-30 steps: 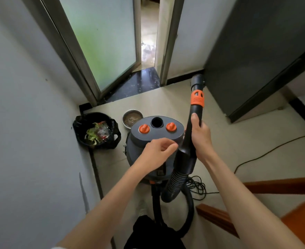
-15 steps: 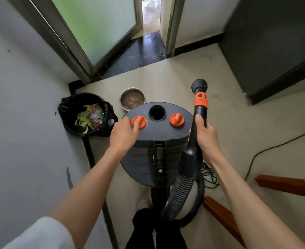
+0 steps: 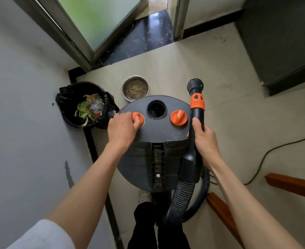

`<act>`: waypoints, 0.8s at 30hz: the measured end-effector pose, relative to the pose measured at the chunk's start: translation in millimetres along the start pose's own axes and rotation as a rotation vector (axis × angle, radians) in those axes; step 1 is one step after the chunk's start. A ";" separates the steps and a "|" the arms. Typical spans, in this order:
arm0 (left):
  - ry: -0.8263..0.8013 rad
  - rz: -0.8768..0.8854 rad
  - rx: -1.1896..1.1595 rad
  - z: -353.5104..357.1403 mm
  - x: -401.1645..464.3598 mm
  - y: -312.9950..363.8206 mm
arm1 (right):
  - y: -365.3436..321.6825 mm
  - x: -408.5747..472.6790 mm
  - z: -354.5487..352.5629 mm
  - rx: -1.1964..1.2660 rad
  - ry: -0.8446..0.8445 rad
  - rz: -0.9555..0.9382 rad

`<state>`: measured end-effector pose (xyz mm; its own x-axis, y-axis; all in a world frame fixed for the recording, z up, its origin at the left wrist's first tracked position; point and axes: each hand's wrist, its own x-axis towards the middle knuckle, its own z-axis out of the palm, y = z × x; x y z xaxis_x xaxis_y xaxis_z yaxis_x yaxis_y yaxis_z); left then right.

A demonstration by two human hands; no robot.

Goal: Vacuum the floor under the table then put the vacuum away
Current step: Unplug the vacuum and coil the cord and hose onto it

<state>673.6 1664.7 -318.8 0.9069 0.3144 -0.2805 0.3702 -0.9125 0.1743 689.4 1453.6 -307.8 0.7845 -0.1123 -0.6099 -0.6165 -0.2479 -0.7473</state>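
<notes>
A dark grey canister vacuum (image 3: 158, 130) stands on the beige floor right in front of me. Its top carries a round opening and two orange knobs. My left hand (image 3: 122, 129) grips the left orange knob (image 3: 137, 118), partly hiding it. The right orange knob (image 3: 178, 118) is free. My right hand (image 3: 204, 139) holds the black hose handle (image 3: 196, 112) upright beside the canister, below its orange collar. The ribbed hose (image 3: 181, 196) curls down behind the canister.
A black bin (image 3: 87, 106) with food scraps sits against the left wall. A metal bowl (image 3: 135, 88) stands just beyond the vacuum. A power cord (image 3: 266, 155) trails across the floor at right. Wooden table legs (image 3: 292, 183) are at lower right. A glass door (image 3: 97, 20) stands open ahead.
My left hand moved from above the vacuum's lid onto the left orange knob and now grips it. The view has tilted down and closer to the vacuum.
</notes>
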 end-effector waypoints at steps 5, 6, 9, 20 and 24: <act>-0.004 -0.009 0.006 0.6 -1.7 -2.8 | 0.6 2.2 -2.8 0.028 -0.045 0.027; 0.014 -0.007 0.026 -0.1 -2.2 -2.5 | 0.2 2.6 -3.7 0.032 -0.053 0.030; 0.106 0.034 0.040 -1.9 -4.1 11.8 | -2.0 5.1 -8.8 0.018 -0.047 0.043; -0.055 0.340 0.186 17.8 8.2 101.0 | 3.5 13.3 -20.1 0.008 -0.056 0.045; -0.059 0.325 0.183 18.6 10.2 108.2 | 4.0 14.5 -20.3 0.022 -0.048 0.038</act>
<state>719.2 1564.3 -320.4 0.9561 -0.0097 -0.2930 0.0184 -0.9955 0.0931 699.7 1431.4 -314.3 0.7568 -0.0745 -0.6494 -0.6474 -0.2233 -0.7287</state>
